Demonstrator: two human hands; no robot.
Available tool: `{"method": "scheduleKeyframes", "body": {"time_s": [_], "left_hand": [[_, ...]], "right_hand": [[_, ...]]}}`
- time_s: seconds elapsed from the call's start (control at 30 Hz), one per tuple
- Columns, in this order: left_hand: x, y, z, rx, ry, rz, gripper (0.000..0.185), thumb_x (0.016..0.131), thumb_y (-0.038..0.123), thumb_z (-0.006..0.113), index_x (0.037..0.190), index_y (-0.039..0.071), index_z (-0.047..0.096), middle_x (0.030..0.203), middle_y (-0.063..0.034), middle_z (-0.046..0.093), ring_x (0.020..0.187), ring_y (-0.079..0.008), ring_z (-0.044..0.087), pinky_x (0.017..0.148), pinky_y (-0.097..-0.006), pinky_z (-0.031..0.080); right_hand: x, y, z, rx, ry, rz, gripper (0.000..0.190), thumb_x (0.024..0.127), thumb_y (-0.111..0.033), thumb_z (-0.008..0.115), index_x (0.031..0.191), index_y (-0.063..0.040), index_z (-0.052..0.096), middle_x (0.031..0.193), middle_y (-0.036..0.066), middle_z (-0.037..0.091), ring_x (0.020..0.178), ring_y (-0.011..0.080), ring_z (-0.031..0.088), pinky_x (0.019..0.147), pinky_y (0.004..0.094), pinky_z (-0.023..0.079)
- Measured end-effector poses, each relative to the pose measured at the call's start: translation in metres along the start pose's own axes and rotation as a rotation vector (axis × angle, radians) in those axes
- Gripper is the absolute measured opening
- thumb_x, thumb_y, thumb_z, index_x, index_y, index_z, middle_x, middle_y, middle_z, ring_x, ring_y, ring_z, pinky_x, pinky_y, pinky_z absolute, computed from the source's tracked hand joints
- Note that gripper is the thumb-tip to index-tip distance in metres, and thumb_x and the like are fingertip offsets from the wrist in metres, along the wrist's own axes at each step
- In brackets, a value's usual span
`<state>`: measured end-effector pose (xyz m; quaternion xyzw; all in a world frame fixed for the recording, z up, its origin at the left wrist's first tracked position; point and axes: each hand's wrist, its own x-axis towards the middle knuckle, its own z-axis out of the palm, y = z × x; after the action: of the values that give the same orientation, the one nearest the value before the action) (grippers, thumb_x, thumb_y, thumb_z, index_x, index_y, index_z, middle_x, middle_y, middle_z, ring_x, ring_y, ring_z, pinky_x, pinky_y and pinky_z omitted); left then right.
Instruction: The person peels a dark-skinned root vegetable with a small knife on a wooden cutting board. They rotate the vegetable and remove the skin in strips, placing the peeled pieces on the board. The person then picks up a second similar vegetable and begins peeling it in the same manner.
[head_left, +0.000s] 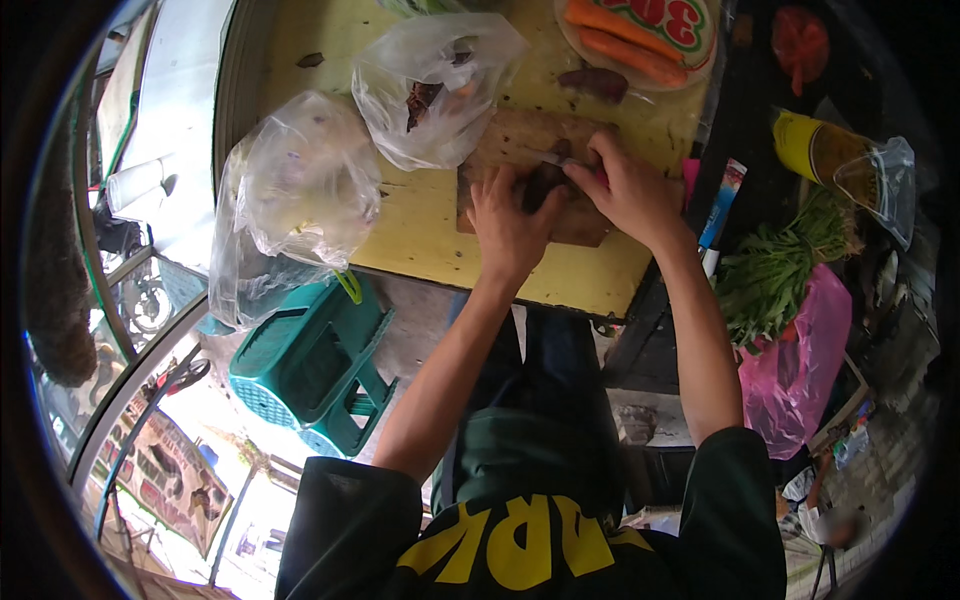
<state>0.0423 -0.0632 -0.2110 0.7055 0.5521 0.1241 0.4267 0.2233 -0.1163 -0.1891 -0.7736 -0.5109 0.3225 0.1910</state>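
Observation:
On the yellow table a worn wooden cutting board (499, 139) lies before me. My left hand (510, 217) rests on it, thumb and fingers around a dark piece of vegetable (541, 186) whose kind I cannot make out. My right hand (630, 184) grips a small knife (546, 156). Its blade points left above the dark piece, and a bit of pink handle shows under the palm. Beyond the blade is another small dark piece (561, 145). A reddish-purple root (594, 84), perhaps a sweet potato, lies past the board's far edge.
Clear plastic bags (307, 180) (442, 82) with produce stand left of the board. Carrots (630, 52) lie on a round printed tray at far right. Leafy greens (772, 270), a pink plastic bag (799, 375) and a yellow-brown pouch (825, 157) are to the right. Green plastic stools (315, 360) stand lower left.

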Motion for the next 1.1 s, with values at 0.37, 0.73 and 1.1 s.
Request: {"method": "scheduleKeyframes", "body": {"time_s": [0.37, 0.73, 1.1], "left_hand": [[0.001, 0.003, -0.004, 0.024, -0.032, -0.016, 0.049, 0.08, 0.041, 0.084, 0.111, 0.005, 0.069, 0.112, -0.0097, 0.065, 0.112, -0.0346, 0.055, 0.095, -0.0507, 0.041], [0.01, -0.002, -0.014, -0.089, 0.044, 0.083, 0.039, 0.088, 0.026, 0.078, 0.119, 0.004, 0.068, 0.111, -0.017, 0.065, 0.108, -0.0375, 0.062, 0.094, -0.0465, 0.05], [0.001, 0.004, -0.014, 0.062, 0.046, 0.201, 0.052, 0.08, 0.016, 0.085, 0.125, 0.004, 0.063, 0.111, -0.0155, 0.066, 0.104, -0.0339, 0.067, 0.088, -0.044, 0.055]], "right_hand": [[-0.014, 0.022, -0.014, 0.198, -0.01, 0.215, 0.038, 0.103, -0.038, 0.065, 0.104, -0.002, 0.052, 0.079, 0.014, 0.065, 0.075, 0.0372, 0.067, 0.069, 0.044, 0.05], [-0.033, 0.008, 0.005, 0.169, 0.094, 0.099, 0.031, 0.103, -0.032, 0.067, 0.103, -0.003, 0.054, 0.08, 0.017, 0.068, 0.074, 0.0383, 0.07, 0.063, 0.0459, 0.051], [-0.031, -0.012, 0.032, 0.087, 0.197, 0.045, 0.032, 0.101, -0.033, 0.069, 0.098, -0.005, 0.054, 0.07, 0.017, 0.067, 0.065, 0.0405, 0.069, 0.057, 0.0496, 0.052]]}}
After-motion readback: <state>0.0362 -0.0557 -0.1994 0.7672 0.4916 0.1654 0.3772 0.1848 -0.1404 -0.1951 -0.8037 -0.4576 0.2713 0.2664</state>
